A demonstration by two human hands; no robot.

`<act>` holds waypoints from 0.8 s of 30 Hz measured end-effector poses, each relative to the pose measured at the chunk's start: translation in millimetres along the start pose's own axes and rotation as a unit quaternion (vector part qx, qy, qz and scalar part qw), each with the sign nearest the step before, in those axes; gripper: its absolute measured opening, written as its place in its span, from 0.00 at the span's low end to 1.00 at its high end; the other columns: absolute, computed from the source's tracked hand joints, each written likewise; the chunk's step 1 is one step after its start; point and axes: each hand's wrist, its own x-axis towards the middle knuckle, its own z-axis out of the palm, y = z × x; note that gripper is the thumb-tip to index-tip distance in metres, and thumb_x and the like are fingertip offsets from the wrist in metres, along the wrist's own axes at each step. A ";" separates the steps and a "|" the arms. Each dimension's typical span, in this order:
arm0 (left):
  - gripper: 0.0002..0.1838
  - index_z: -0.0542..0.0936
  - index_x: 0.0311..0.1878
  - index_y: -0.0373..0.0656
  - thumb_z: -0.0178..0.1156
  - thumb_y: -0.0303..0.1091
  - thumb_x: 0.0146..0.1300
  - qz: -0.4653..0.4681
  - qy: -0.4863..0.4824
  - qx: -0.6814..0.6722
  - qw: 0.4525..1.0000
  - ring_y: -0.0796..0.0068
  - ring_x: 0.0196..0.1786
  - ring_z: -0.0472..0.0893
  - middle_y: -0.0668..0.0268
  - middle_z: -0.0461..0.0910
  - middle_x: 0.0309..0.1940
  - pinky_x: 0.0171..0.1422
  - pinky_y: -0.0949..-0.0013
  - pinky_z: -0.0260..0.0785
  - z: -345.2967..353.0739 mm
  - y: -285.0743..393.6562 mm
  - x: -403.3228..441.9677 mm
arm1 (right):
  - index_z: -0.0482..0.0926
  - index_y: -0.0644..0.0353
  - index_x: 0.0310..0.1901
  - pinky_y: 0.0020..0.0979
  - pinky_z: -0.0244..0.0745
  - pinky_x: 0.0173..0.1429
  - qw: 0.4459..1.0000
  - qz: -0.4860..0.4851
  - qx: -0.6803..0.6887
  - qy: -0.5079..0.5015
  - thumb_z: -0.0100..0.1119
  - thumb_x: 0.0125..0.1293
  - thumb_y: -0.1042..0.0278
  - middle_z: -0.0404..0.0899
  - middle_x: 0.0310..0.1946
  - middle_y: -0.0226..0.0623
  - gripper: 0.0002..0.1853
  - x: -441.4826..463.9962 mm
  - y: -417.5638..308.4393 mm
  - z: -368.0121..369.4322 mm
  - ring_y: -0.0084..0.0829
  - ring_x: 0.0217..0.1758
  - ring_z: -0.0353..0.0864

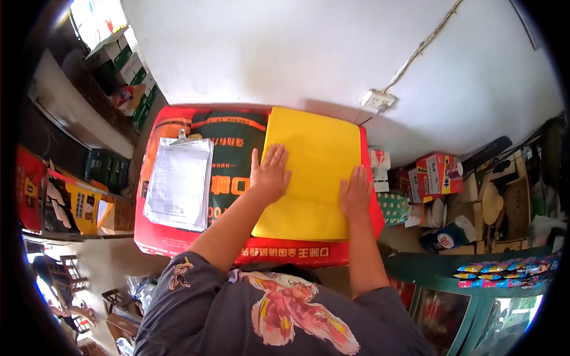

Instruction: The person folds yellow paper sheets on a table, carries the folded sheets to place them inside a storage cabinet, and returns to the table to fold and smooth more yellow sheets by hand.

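Observation:
A flat yellow sheet, perhaps folded cloth or a bag (314, 154), lies on a red printed table cover (285, 249). My left hand (271, 173) rests on the sheet's left edge, fingers stretched out and thumb apart. On its right edge lies my right hand (356, 193), flat with fingers extended. Neither hand grips anything. Left of the sheet is a dark green printed panel (228, 154) with orange lettering. A clipboard with white papers (178, 184) lies farther left, its metal clip at the far end.
A white wall (255, 53) stands behind the table, with a power strip (378, 99) and cable on it. Cartons (436, 175) and a polka-dot item (393, 207) sit to the right. Snack packets (504, 270) lie on a green cabinet. Shelves with boxes (116, 213) stand left.

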 end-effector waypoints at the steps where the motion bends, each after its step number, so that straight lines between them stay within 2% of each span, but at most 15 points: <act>1: 0.33 0.53 0.85 0.47 0.39 0.45 0.80 -0.014 -0.045 0.036 0.998 0.70 0.89 0.39 0.69 0.46 0.87 0.88 0.43 0.29 -7.5 5.0 2.2 | 0.58 0.65 0.79 0.57 0.44 0.85 0.998 -0.013 -0.052 -0.011 0.49 0.77 0.53 0.55 0.82 0.51 0.36 1.8 -2.7 -1.3 0.47 0.86 0.50; 2: 0.33 0.54 0.84 0.47 0.41 0.41 0.78 0.033 -0.049 0.110 0.992 0.68 0.89 0.42 0.69 0.47 0.87 0.88 0.41 0.30 -14.8 12.2 1.7 | 0.60 0.65 0.78 0.57 0.44 0.85 0.994 -0.026 -0.105 -0.027 0.49 0.77 0.53 0.57 0.81 0.51 0.35 1.6 -8.1 -3.1 0.46 0.86 0.51; 3: 0.33 0.57 0.83 0.48 0.44 0.40 0.77 0.101 -0.054 0.059 0.992 0.68 0.88 0.44 0.69 0.49 0.87 0.88 0.39 0.32 -12.2 18.8 6.8 | 0.60 0.65 0.78 0.57 0.44 0.85 0.994 -0.030 -0.105 -0.027 0.49 0.77 0.53 0.57 0.81 0.51 0.35 3.4 -22.9 -7.4 0.46 0.86 0.51; 4: 0.33 0.59 0.82 0.48 0.47 0.38 0.76 0.168 -0.057 0.007 0.984 0.67 0.88 0.46 0.69 0.50 0.86 0.87 0.38 0.33 -9.5 27.2 12.6 | 0.62 0.65 0.77 0.57 0.45 0.85 0.991 -0.107 -0.078 -0.028 0.50 0.76 0.54 0.57 0.81 0.50 0.34 7.1 -40.8 -8.7 0.46 0.86 0.52; 5: 0.31 0.61 0.82 0.49 0.45 0.41 0.77 0.205 -0.065 -0.011 0.977 0.66 0.87 0.48 0.69 0.51 0.86 0.88 0.42 0.36 -8.4 37.7 18.1 | 0.64 0.65 0.76 0.57 0.46 0.84 0.981 -0.185 -0.052 -0.028 0.50 0.76 0.55 0.58 0.81 0.50 0.33 12.9 -57.1 -9.6 0.45 0.86 0.52; 6: 0.31 0.60 0.82 0.49 0.44 0.43 0.78 0.200 -0.052 -0.013 0.978 0.67 0.88 0.47 0.69 0.50 0.86 0.88 0.44 0.37 -2.0 43.8 24.2 | 0.64 0.65 0.76 0.57 0.46 0.84 0.980 -0.191 -0.053 -0.025 0.50 0.76 0.55 0.58 0.81 0.50 0.33 18.7 -65.1 0.4 0.45 0.86 0.52; 8: 0.32 0.59 0.83 0.49 0.43 0.45 0.79 0.188 -0.040 -0.019 0.981 0.67 0.88 0.47 0.69 0.50 0.86 0.88 0.47 0.37 3.5 44.2 26.7 | 0.67 0.64 0.74 0.56 0.48 0.84 0.978 -0.156 0.138 -0.026 0.53 0.74 0.54 0.59 0.80 0.50 0.32 27.3 -76.8 16.1 0.45 0.86 0.52; 9: 0.33 0.58 0.83 0.49 0.42 0.48 0.79 0.141 -0.020 -0.021 0.990 0.68 0.88 0.46 0.69 0.50 0.86 0.89 0.49 0.38 3.8 39.8 22.8 | 0.67 0.64 0.74 0.56 0.48 0.84 0.977 -0.160 0.139 -0.033 0.53 0.74 0.54 0.59 0.80 0.50 0.32 26.7 -75.2 16.4 0.45 0.86 0.52; 10: 0.34 0.57 0.84 0.48 0.41 0.50 0.80 0.094 -0.006 -0.021 0.995 0.68 0.88 0.46 0.69 0.49 0.86 0.89 0.51 0.38 6.8 34.3 16.0 | 0.65 0.65 0.75 0.55 0.48 0.84 0.986 -0.151 0.070 -0.021 0.53 0.74 0.53 0.58 0.81 0.50 0.34 21.4 -70.4 16.3 0.45 0.86 0.52; 11: 0.34 0.57 0.84 0.48 0.41 0.50 0.80 0.089 -0.015 -0.025 0.996 0.68 0.88 0.46 0.69 0.49 0.86 0.89 0.51 0.38 9.5 26.9 11.1 | 0.64 0.65 0.76 0.54 0.49 0.84 0.990 -0.142 0.000 -0.010 0.54 0.74 0.52 0.57 0.81 0.50 0.35 15.3 -67.1 12.1 0.46 0.86 0.52; 13: 0.36 0.53 0.85 0.47 0.37 0.53 0.80 0.045 0.021 -0.008 0.999 0.69 0.88 0.44 0.68 0.47 0.87 0.89 0.50 0.35 12.2 9.7 8.2 | 0.62 0.65 0.77 0.54 0.50 0.84 0.992 -0.126 0.010 0.003 0.55 0.74 0.53 0.57 0.81 0.51 0.36 6.1 -59.6 0.3 0.48 0.85 0.52; 17: 0.35 0.54 0.84 0.48 0.39 0.52 0.80 0.002 0.048 -0.051 0.998 0.69 0.88 0.43 0.68 0.48 0.87 0.89 0.52 0.34 21.2 -12.5 -3.4 | 0.58 0.67 0.79 0.54 0.49 0.84 0.996 -0.081 0.020 0.027 0.54 0.76 0.53 0.56 0.81 0.55 0.37 -1.6 -25.4 0.7 0.50 0.85 0.52; 21: 0.33 0.55 0.84 0.47 0.38 0.49 0.80 -0.020 0.066 -0.031 0.997 0.69 0.88 0.42 0.69 0.47 0.87 0.89 0.48 0.30 25.2 -17.6 -3.3 | 0.55 0.66 0.80 0.54 0.47 0.85 0.998 -0.047 0.026 0.027 0.52 0.77 0.50 0.53 0.82 0.51 0.39 -3.6 7.3 5.3 0.48 0.86 0.50; 23: 0.33 0.56 0.84 0.47 0.38 0.48 0.80 -0.021 0.071 -0.007 0.997 0.69 0.88 0.42 0.69 0.47 0.87 0.89 0.47 0.30 15.2 -13.1 1.8 | 0.57 0.65 0.79 0.54 0.47 0.85 0.998 -0.007 -0.046 -0.041 0.51 0.77 0.52 0.54 0.82 0.52 0.37 1.4 9.0 -2.9 0.47 0.86 0.50; 24: 0.33 0.57 0.84 0.48 0.39 0.47 0.80 -0.015 0.041 0.034 0.998 0.68 0.88 0.43 0.69 0.48 0.87 0.89 0.45 0.30 7.8 -4.7 4.7 | 0.57 0.65 0.79 0.54 0.47 0.85 0.998 -0.011 -0.046 -0.033 0.51 0.77 0.52 0.54 0.82 0.52 0.37 11.2 -1.9 -11.2 0.47 0.86 0.50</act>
